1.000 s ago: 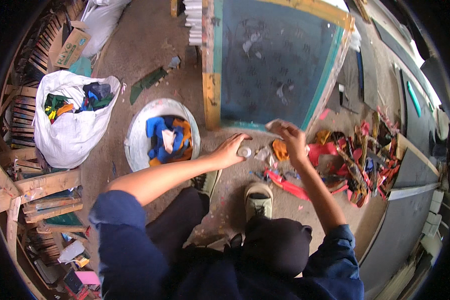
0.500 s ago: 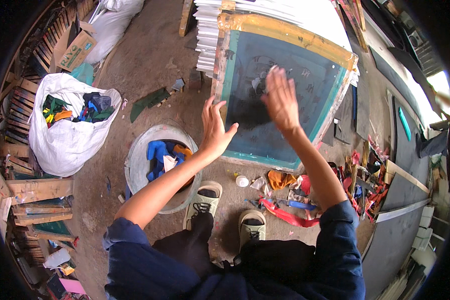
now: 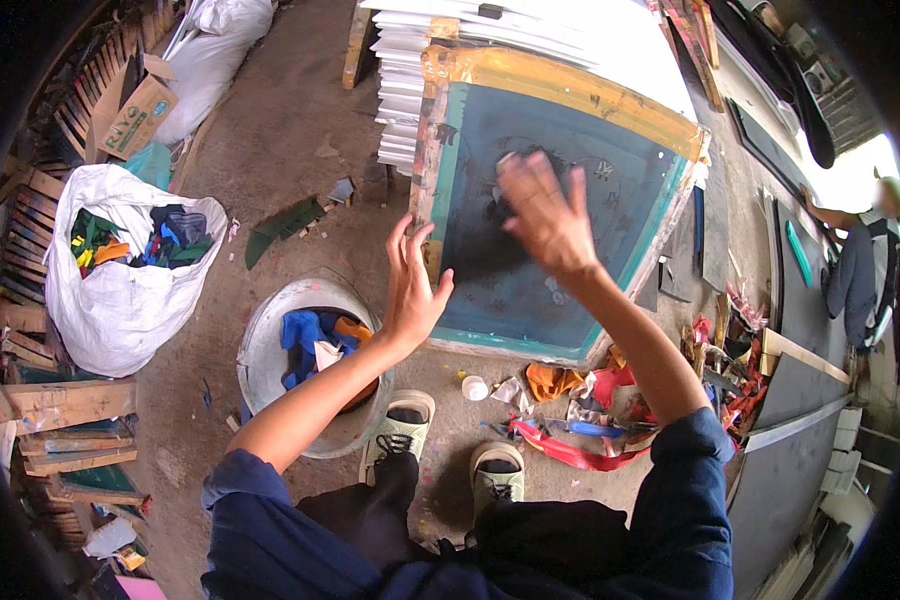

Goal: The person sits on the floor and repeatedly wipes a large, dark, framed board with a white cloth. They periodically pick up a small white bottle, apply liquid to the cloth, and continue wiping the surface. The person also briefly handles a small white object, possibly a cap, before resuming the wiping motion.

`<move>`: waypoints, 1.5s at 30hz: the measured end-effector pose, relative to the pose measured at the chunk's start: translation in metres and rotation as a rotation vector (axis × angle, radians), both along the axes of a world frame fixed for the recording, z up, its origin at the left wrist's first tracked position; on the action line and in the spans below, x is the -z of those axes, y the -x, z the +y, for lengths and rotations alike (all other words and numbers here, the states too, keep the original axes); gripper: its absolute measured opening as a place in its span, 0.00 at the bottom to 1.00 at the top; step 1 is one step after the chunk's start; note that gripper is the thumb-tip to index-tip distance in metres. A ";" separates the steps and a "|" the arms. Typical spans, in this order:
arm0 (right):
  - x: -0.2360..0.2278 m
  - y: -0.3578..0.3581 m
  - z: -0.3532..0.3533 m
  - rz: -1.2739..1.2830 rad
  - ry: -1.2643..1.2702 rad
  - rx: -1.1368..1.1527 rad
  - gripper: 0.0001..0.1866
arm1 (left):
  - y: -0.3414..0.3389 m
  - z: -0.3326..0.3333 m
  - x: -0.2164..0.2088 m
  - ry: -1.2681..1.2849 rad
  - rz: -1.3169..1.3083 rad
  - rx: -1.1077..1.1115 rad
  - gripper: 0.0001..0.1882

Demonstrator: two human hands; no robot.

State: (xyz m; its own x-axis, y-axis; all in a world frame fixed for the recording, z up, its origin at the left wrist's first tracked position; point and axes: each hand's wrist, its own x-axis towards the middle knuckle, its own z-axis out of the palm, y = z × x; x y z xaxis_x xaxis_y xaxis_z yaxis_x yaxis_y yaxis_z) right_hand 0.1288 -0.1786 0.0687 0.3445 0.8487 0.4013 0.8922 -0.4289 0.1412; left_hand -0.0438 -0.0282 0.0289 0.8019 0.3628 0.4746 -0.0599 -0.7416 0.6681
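Now your right hand [image 3: 548,215] is over the framed screen [image 3: 620,220].
Your left hand [image 3: 415,300], fingers spread, is by its left edge; I cannot tell if the blurred right pinches anything. The screen sits far centre, the bucket [image 3: 262,350] to its near left.

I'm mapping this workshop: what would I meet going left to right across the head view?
White sack, pale bucket, left hand, framed screen, turquoise strip, another person.
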 end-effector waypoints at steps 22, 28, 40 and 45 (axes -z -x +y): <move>-0.010 -0.015 0.030 -0.127 -0.037 -0.020 0.34 | -0.005 0.020 0.002 -0.038 0.143 0.055 0.50; -0.030 -0.020 0.032 -0.154 -0.074 0.020 0.32 | -0.002 0.027 0.000 -0.059 0.155 0.057 0.51; -0.003 -0.015 -0.004 0.041 0.124 -0.235 0.36 | -0.008 0.024 -0.005 -0.197 0.241 0.120 0.61; -0.003 -0.014 -0.029 0.072 0.105 -0.089 0.34 | -0.005 0.026 -0.004 -0.415 0.408 0.074 0.70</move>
State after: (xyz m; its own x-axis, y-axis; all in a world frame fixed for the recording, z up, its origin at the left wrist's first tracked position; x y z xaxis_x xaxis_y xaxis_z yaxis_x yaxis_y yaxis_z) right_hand 0.1424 -0.2079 0.0719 0.2908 0.9130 0.2862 0.9355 -0.3341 0.1153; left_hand -0.0388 -0.0022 0.0330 0.9658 0.1485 0.2126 0.0795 -0.9499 0.3022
